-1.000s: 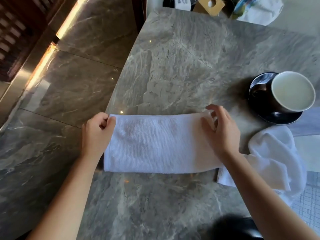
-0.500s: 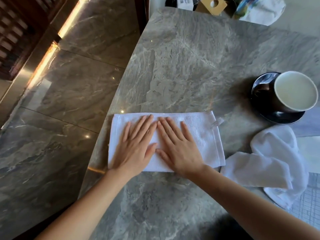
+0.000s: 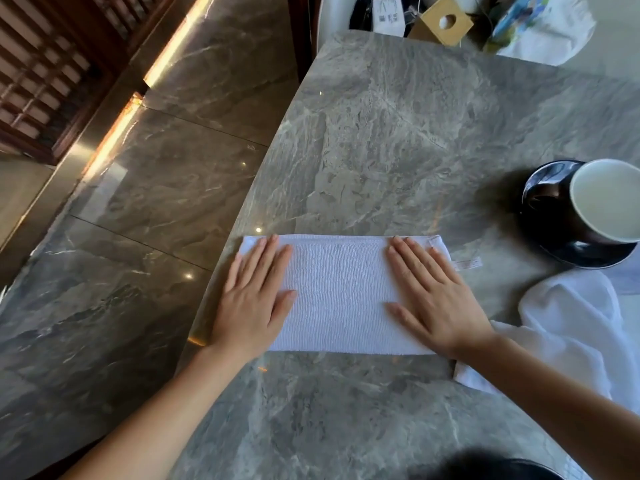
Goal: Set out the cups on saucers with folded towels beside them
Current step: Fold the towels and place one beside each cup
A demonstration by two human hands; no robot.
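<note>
A white towel (image 3: 341, 294), folded into a long flat rectangle, lies near the left edge of the grey marble table (image 3: 398, 133). My left hand (image 3: 254, 296) rests flat on its left end, fingers spread. My right hand (image 3: 434, 296) presses flat on its right end, and a small label pokes out beside it. At the right edge a dark cup (image 3: 604, 202) with a white inside stands on a dark saucer (image 3: 585, 252). A second white towel (image 3: 571, 323) lies crumpled below the saucer, partly under my right forearm.
The table's left edge drops to a polished marble floor (image 3: 138, 209). Beyond the far edge sit a cardboard box (image 3: 445, 20), papers and a white bag (image 3: 543, 26). A dark rounded shape shows at the bottom edge of the view.
My hands first held the towel's two ends, then lay side by side on its middle. Now they have slid apart to the two ends, palms flat.
</note>
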